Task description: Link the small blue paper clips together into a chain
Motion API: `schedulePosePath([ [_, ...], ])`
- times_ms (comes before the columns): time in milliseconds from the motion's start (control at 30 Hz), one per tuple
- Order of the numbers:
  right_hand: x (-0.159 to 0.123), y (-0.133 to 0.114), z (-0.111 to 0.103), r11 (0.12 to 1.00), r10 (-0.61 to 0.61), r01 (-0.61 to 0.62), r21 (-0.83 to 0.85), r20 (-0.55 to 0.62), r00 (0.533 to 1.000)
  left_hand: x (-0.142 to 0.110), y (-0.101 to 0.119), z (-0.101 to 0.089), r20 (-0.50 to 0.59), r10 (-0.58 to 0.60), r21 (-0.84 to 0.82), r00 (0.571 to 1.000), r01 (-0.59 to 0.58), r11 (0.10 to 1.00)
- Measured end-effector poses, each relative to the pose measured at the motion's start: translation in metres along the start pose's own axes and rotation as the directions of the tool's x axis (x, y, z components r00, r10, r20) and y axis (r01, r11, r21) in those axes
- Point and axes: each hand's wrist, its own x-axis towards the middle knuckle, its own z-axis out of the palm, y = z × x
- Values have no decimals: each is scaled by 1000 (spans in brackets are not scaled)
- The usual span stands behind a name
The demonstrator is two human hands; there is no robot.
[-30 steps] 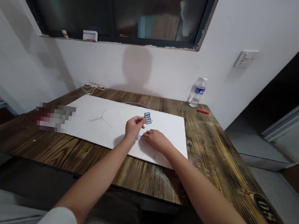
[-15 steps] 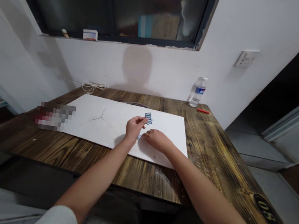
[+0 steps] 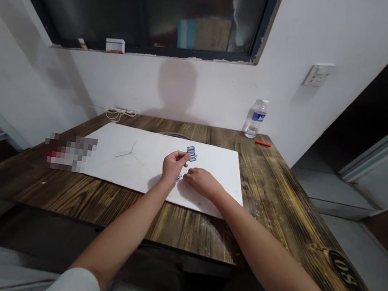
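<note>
Between the thumb and fingers of my left hand (image 3: 172,165) is a small flat blue-edged piece with several pale rectangular panels (image 3: 191,150). It is held just above the white board (image 3: 153,147), and its exact kind is too small to tell. My right hand (image 3: 202,181) is low over the board, just right of my left, with its fingers curled together and pointing left. Whatever its fingertips pinch, if anything, is hidden. A second small blue-edged piece (image 3: 179,177) shows on the board between my left wrist and my right fingertips.
Thin dark twig-like lines (image 3: 130,152) mark the board's left half. A blurred-out patch (image 3: 72,152) covers its left end. On the wooden table (image 3: 199,231) are a bundled white cord (image 3: 120,114), a water bottle (image 3: 256,119) and a red pen-like stick (image 3: 263,143).
Both hands stay almost in place over the board. The blue-edged piece in my left hand tilts slightly, and the whole view shifts a little.
</note>
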Motion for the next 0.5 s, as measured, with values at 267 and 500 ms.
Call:
schedulePosePath([
  [267,0,0,0,998,45,-44,51,-22,999,1,1,0,-13,11,-20,1000,-11,1000],
  [500,-1,3,1,977,159,-149,151,-61,985,0,3,-1,-21,7,-24,1000,-8,1000],
])
